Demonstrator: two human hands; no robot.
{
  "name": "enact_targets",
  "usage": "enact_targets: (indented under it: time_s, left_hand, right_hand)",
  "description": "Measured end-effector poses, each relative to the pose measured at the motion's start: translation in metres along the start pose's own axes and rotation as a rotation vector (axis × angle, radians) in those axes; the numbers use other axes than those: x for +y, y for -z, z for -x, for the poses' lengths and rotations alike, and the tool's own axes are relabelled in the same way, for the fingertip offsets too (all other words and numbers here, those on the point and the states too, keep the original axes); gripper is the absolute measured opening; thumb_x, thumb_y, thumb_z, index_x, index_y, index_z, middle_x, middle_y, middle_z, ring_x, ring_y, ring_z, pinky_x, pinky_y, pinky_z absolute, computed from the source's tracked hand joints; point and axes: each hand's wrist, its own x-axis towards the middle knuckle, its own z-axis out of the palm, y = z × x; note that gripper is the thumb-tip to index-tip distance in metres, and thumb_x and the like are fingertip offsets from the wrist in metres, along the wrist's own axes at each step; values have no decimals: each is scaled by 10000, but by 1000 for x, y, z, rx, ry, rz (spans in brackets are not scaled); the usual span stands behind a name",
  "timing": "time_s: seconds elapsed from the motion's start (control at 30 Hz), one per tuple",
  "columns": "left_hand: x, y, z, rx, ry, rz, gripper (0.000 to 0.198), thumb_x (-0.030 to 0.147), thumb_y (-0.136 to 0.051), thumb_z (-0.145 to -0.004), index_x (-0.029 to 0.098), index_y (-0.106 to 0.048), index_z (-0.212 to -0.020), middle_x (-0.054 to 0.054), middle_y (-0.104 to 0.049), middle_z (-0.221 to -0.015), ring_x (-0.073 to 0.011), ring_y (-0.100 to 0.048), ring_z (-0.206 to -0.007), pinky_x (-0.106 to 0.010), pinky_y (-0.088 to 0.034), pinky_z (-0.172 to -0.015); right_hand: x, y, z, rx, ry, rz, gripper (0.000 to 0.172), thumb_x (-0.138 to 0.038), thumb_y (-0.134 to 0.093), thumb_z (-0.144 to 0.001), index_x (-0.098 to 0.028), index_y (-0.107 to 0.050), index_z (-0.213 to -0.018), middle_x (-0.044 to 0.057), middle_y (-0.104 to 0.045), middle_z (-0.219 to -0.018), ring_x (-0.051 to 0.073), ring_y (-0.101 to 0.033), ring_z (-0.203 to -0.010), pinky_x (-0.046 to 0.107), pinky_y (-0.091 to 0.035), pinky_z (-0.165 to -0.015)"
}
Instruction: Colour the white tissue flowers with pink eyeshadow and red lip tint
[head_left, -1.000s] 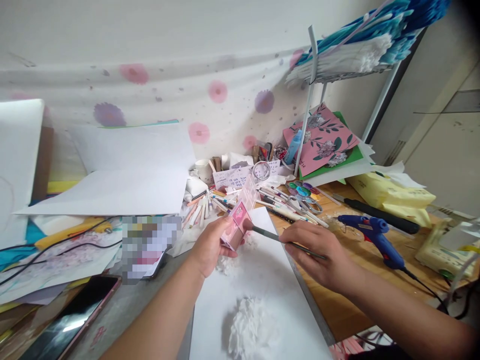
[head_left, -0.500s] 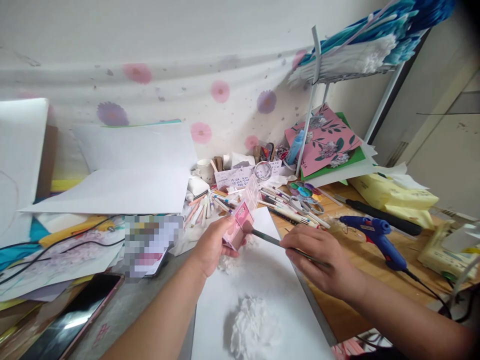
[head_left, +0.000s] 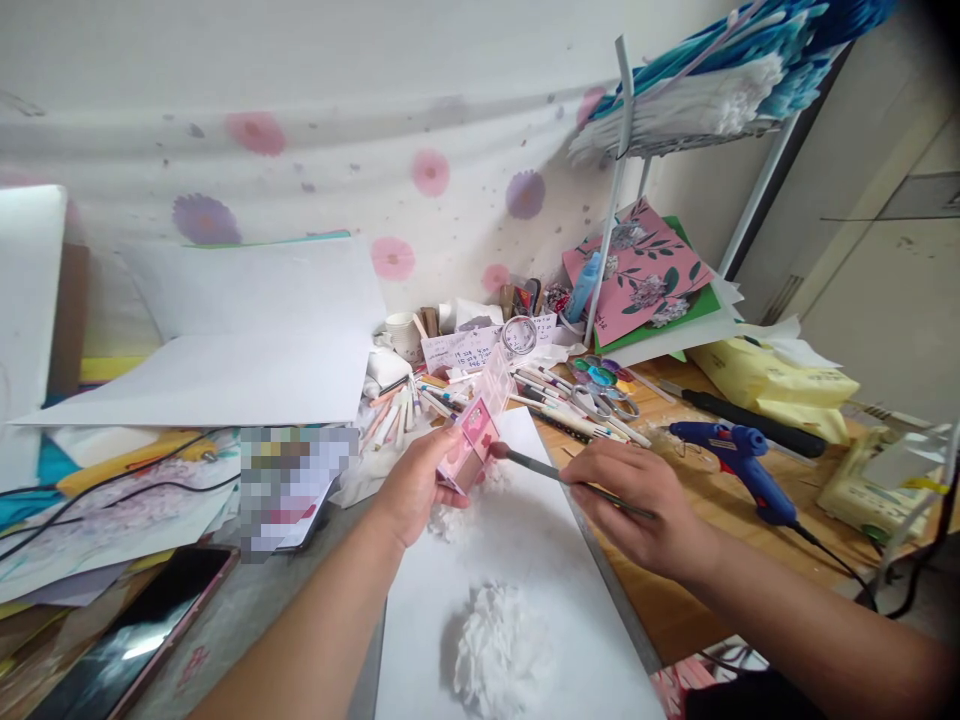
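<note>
Above the white rectangular paper sheet (head_left: 409,640), the left hand (head_left: 411,487) grips an open pink plastic palette (head_left: 469,450); near the sheet's right edge, the right hand (head_left: 634,500) pinches a slim dark-handled brush (head_left: 536,466).

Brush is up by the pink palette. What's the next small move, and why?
I'd probably ease the brush slightly left, over the pink palette: the right hand has its bristles at the palette's right edge, where contact is hard to tell, and the left hand holds the palette open and tilted.
</note>
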Motion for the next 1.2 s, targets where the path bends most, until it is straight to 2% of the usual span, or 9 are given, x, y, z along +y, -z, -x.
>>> enact_targets:
  time_s: [0.1, 0.2, 0.33, 0.57, 0.73, 0.87, 0.97, 1.1, 1.2]
  left_hand:
    - [-2, 0, -1, 20, 1, 18, 453, 526, -539, -828, 208, -702, -1106, -82, -732, -932, -219, -664, -762, -243, -483, -504]
    - [-4, 0, -2, 72, 9, 29, 446, 537, -569, -801, 184, -721, -1028, -91, -736, -884, -224, -657, -747, -243, -475, -477]
    - [-3, -1, -1, 32, 7, 31, 437, 525, -558, -812, 177, -729, -1013, -92, -737, -909, -214, -656, -749, -241, -478, -497]
    - [-1, -1, 0, 10, -2, 10, 448, 521, -515, -841, 183, -713, -1059, -91, -726, -921, -216, -653, -773, -239, -472, -511]
    - [-2, -1, -1, 34, 14, 0, 453, 524, -522, -828, 166, -720, -1023, -103, -731, -918, -224, -661, -767, -250, -479, -514]
    - [-1, -2, 0, 48, 3, 12, 472, 523, -536, -822, 196, -691, -1125, -78, -720, -853, -223, -659, -750, -252, -480, -504]
    - [-2, -3, 0, 43, 24, -2, 486, 536, -524, -823, 164, -710, -1073, -102, -720, -885, -228, -663, -778, -247, -480, -512]
    - [-2, -3, -1, 60, 17, 11, 494, 534, -536, -814, 172, -692, -1112, -98, -722, -885, -223, -660, -755, -249, -478, -502]
    - [-3, -2, -2, 65, 24, -4, 503, 546, -546, -800, 136, -710, -1040, -119, -724, -854, -239, -666, -767, -257, -483, -505]
  right_hand:
    - [0, 0, 0, 30, 19, -26, 198, -67, -509, -865, -194, -595, -991, 65, -654, -786, 176, -612, -707, 307, -501, -642]
    - [-1, -1, 0, -70, -4, 8, 154, -84, -519, -864, -204, -603, -912, 46, -650, -731, 168, -601, -652, 286, -478, -589]
    - [-4, 0, 0, -2, 12, -17, 174, -60, -508, -853, -187, -594, -934, 57, -647, -738, 170, -599, -655, 302, -482, -610]
    - [-10, -1, -2, 16, 58, -35, 213, -50, -508, -848, -191, -589, -987, 58, -653, -757, 176, -606, -667, 309, -488, -608]
    - [-11, -1, -3, -38, 60, -32, 208, -63, -512, -857, -197, -596, -992, 49, -651, -755, 169, -600, -661, 300, -482, -591]
    - [-12, 0, -4, 51, 54, -64, 232, -52, -510, -852, -190, -593, -1020, 66, -648, -796, 181, -613, -707, 321, -508, -640]
    - [-12, 0, -5, -10, 50, -63, 220, -63, -509, -859, -205, -603, -999, 53, -650, -765, 175, -608, -675, 306, -500, -606]
    - [-11, 0, -6, 26, 39, -70, 210, -59, -503, -861, -182, -600, -999, 68, -653, -777, 181, -617, -693, 318, -513, -631]
    - [-9, -2, -5, -7, 39, -74, 193, -62, -513, -859, -186, -605, -976, 58, -647, -750, 173, -608, -667, 299, -506, -599]
